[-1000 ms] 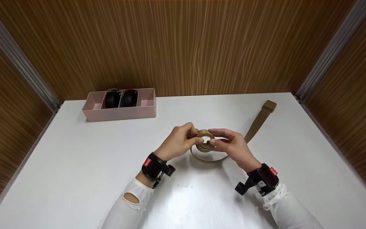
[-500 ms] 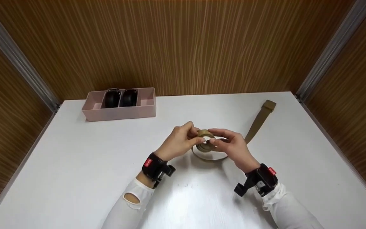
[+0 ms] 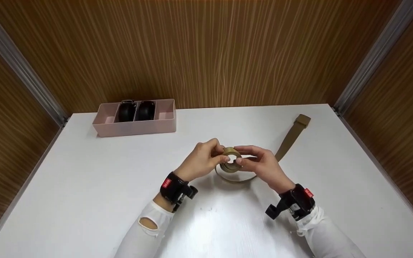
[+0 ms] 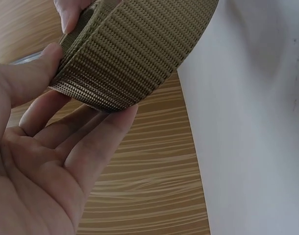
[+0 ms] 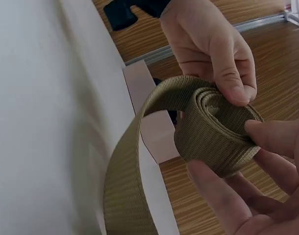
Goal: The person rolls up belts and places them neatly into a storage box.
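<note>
A khaki webbing belt (image 3: 229, 150) is partly wound into a roll, held up between both hands over the table. My left hand (image 3: 200, 160) pinches the roll's left side, thumb at the near edge and fingers behind. From the right, my right hand (image 3: 266, 167) grips it, thumb at the coil's opening and fingers round the outside. In the right wrist view the rolled webbing (image 5: 208, 134) shows several layers round a hollow middle, and a loose strip (image 5: 125, 186) loops away. The belt's far end (image 3: 302, 120), a thick square piece, lies at the back right.
A pink divided box (image 3: 134, 129) stands at the back left of the white table (image 3: 84, 186). Two black rolled items (image 3: 126, 111) sit in its middle compartments. Wood-grain panels (image 3: 206, 53) enclose the back and both sides.
The roll and both hands shift only slightly, and the grip stays the same. The belt's far end has slid a little toward the hands.
</note>
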Demonstrator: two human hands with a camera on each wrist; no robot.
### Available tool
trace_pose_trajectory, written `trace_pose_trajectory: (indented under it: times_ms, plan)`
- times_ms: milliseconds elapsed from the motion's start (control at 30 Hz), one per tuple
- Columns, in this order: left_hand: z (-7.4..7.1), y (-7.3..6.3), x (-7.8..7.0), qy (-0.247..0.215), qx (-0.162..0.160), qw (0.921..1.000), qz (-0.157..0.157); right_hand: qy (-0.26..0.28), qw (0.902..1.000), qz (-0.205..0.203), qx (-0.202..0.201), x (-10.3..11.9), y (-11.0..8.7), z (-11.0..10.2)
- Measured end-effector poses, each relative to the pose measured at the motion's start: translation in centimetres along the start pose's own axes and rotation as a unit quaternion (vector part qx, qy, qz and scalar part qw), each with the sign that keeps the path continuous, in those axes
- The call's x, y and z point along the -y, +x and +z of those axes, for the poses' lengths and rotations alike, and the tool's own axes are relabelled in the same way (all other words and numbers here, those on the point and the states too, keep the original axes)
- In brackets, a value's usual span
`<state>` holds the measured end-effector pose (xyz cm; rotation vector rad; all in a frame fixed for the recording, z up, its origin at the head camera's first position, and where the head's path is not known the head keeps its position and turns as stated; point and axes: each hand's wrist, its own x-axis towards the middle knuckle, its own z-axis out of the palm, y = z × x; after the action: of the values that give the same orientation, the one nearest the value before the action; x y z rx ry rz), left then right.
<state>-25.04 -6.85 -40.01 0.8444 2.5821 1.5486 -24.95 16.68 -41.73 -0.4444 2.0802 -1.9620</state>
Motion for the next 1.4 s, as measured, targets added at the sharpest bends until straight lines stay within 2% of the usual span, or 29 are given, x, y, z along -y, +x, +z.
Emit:
trace_pose_trajectory:
  times_ms: [100,200,367,533,667,767,867,967,1067,1167,1400]
  plan:
    - [0.0,0.0,0.1,0.009,0.018,0.9998,-0.002,-0.054,0.9984,-0.009,0.016,0.1,0.0,-0.1]
    - [0.1,0.1,0.1,0.006,0.026,0.9996,-0.013,-0.057,0.9982,-0.014,0.016,0.1,0.0,-0.1]
    - [0.2,0.2,0.1,-0.013,0.003,0.9997,-0.019,0.009,0.9998,-0.010,-0.017,-0.1,-0.1,0.3]
    - [0.3,0.1,0.1,-0.022,-0.019,0.9994,-0.021,0.084,0.9942,0.008,-0.066,-0.1,0.0,0.8]
    - [0.2,0.1,0.0,-0.012,-0.024,0.9994,-0.021,0.099,0.9924,0.010,-0.072,-0.1,0.0,0.9]
    - [0.1,0.1,0.0,-0.005,-0.018,0.9997,-0.013,0.068,0.9964,0.007,-0.050,0.0,0.0,0.6]
    - [-0.1,0.1,0.0,-0.003,0.000,1.0000,-0.008,-0.001,0.9999,-0.001,-0.017,0.0,0.0,0.1]
    - [-0.3,0.0,-0.1,-0.001,0.027,0.9996,-0.007,-0.065,0.9977,-0.009,0.017,0.0,0.0,-0.2]
    - [-0.3,0.0,-0.1,0.002,0.042,0.9991,-0.008,-0.086,0.9957,-0.012,0.033,0.0,0.1,-0.4]
    - [-0.3,0.0,0.0,0.001,0.036,0.9993,-0.012,-0.063,0.9978,-0.006,0.020,0.0,0.0,-0.3]
    - [-0.1,0.1,0.1,-0.011,-0.010,0.9997,-0.018,0.055,0.9982,0.006,-0.025,-0.3,-0.2,0.4]
